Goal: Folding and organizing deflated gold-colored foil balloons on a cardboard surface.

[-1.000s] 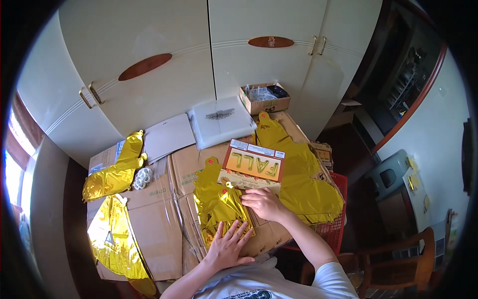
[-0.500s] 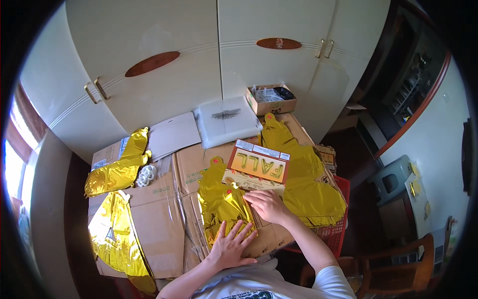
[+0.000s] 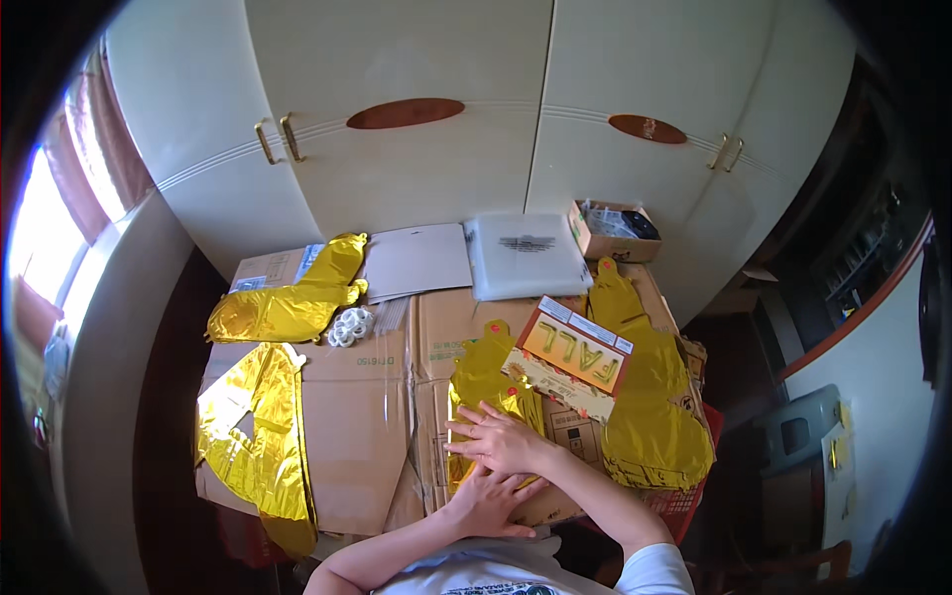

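A gold foil balloon, flat and uninflated, lies on the cardboard in front of me, its near part folded over. Flat across that folded part rests my right hand, fingers stretched to the left. Just nearer to me, my left hand presses on the balloon's near end with fingers spread, its fingertips partly hidden by the right hand. Beside the hands on the right, a printed card with a picture of letter balloons overlaps two balloons. A larger flat gold balloon spreads along the right side.
At the left lie an L-shaped gold balloon and an A-shaped one hanging over the near edge. White coiled ribbon, grey sheets, clear plastic bags and a small box line the back. Cabinets stand behind.
My right hand has moved left from the balloon's right edge onto its folded part, over the left hand's fingertips. The view has shifted, so everything sits further right or lower.
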The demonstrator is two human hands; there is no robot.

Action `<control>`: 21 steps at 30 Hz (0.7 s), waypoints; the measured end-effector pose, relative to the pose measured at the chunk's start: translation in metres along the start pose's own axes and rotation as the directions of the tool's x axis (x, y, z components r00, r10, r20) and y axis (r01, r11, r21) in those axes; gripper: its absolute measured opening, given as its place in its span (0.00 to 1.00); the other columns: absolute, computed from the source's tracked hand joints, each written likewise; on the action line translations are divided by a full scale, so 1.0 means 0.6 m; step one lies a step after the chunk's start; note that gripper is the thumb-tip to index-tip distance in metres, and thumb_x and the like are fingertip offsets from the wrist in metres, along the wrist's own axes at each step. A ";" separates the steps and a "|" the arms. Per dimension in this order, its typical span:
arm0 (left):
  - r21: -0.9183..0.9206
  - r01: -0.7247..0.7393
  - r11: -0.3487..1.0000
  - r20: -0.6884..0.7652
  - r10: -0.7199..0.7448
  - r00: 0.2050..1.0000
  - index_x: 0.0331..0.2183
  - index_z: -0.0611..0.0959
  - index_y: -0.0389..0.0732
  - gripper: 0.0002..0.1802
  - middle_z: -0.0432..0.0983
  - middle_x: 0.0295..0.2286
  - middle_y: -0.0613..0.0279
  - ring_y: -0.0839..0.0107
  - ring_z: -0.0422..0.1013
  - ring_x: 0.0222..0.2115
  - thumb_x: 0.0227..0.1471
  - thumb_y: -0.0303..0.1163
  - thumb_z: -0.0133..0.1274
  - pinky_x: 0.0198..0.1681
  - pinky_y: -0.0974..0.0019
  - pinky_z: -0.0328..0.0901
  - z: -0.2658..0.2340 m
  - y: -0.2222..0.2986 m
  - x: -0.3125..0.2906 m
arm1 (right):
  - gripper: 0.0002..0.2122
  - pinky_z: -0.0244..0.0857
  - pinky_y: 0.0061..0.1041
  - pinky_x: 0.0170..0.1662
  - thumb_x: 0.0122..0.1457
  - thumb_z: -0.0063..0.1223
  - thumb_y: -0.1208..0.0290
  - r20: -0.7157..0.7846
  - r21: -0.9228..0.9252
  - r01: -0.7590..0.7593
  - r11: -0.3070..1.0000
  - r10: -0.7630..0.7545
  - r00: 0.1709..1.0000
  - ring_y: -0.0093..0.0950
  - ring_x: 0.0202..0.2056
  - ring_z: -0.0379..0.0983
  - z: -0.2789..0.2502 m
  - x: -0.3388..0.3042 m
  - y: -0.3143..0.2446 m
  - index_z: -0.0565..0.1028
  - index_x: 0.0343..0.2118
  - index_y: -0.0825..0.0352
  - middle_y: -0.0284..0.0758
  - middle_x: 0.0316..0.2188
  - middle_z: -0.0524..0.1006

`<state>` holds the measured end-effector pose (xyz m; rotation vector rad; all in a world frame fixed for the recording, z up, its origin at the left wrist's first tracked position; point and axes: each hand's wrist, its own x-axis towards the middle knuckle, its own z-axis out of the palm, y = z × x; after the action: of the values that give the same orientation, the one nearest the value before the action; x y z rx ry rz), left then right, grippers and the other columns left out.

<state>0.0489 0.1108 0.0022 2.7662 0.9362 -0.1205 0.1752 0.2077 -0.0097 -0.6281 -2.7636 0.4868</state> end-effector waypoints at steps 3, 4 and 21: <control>0.003 -0.003 1.000 -0.055 0.003 0.998 0.65 0.54 0.54 0.52 0.56 0.61 0.57 0.58 0.49 0.64 0.48 0.77 0.31 0.63 0.36 0.37 -0.004 -0.001 -0.001 | 0.16 0.48 0.47 0.65 0.60 0.50 0.61 -0.006 -0.040 -0.048 0.998 0.048 0.999 0.34 0.64 0.57 0.012 0.003 0.021 0.76 0.52 0.48 0.28 0.61 0.66; 0.003 -0.007 1.000 -0.062 0.007 0.998 0.65 0.54 0.54 0.52 0.55 0.62 0.58 0.59 0.48 0.64 0.48 0.77 0.31 0.63 0.36 0.37 -0.003 -0.002 -0.001 | 0.17 0.47 0.47 0.66 0.60 0.50 0.60 -0.005 -0.077 -0.051 0.996 0.051 0.999 0.35 0.64 0.56 0.013 0.003 0.026 0.74 0.53 0.46 0.25 0.62 0.64; 0.008 -0.014 1.000 -0.114 0.015 0.993 0.63 0.62 0.52 0.50 0.60 0.59 0.55 0.54 0.48 0.64 0.49 0.77 0.28 0.65 0.37 0.31 0.000 -0.004 -0.009 | 0.21 0.47 0.33 0.66 0.61 0.48 0.74 -0.246 0.660 -0.176 0.730 0.432 0.868 0.34 0.65 0.54 0.004 -0.041 -0.025 0.67 0.59 0.67 0.40 0.62 0.64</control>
<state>0.0429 0.1096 0.0024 2.8111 0.9445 0.0375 0.1904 0.1829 -0.0108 -0.8951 -1.9414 1.1505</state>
